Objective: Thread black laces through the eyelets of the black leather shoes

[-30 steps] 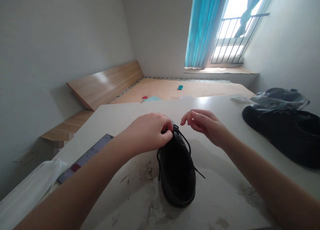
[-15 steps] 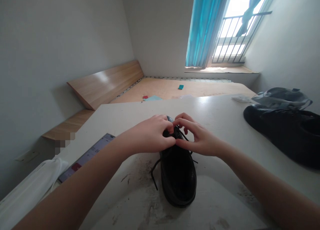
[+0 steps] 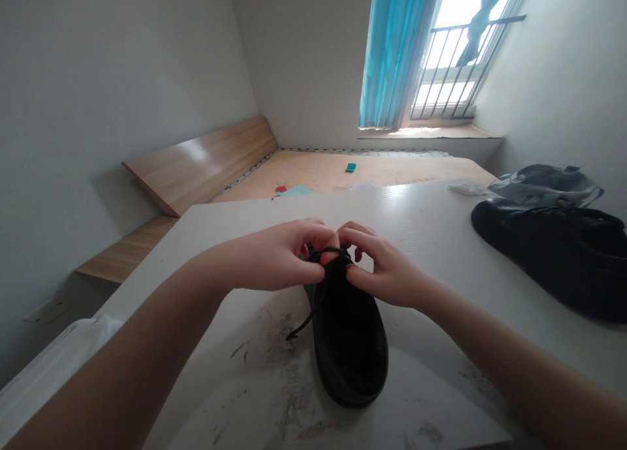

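Observation:
A black lace-up shoe (image 3: 350, 345) sits on the white table with its heel toward me. Over its front, both hands meet at the lacing. My left hand (image 3: 294, 254) pinches the black shoelace (image 3: 334, 251), which loops by its fingertips. Close beside it, my right hand (image 3: 379, 260) has its thumb and fingers curled together at the lace on the shoe's right side. One loose lace end hangs off the left side of the shoe onto the table. My hands cover the toe and most of the eyelets.
Another black shoe (image 3: 553, 254) lies on the right of the table (image 3: 235, 371), a grey-blue face mask (image 3: 543, 183) behind it. A white cloth item (image 3: 59, 358) is at the left edge. Dark smudges mark the tabletop near the shoe. Beyond stands a bed (image 3: 392, 169).
My left hand has shifted slightly left, and a lace loop now shows between the hands. The view has turned a little; the phone at the left is now hidden behind my forearm.

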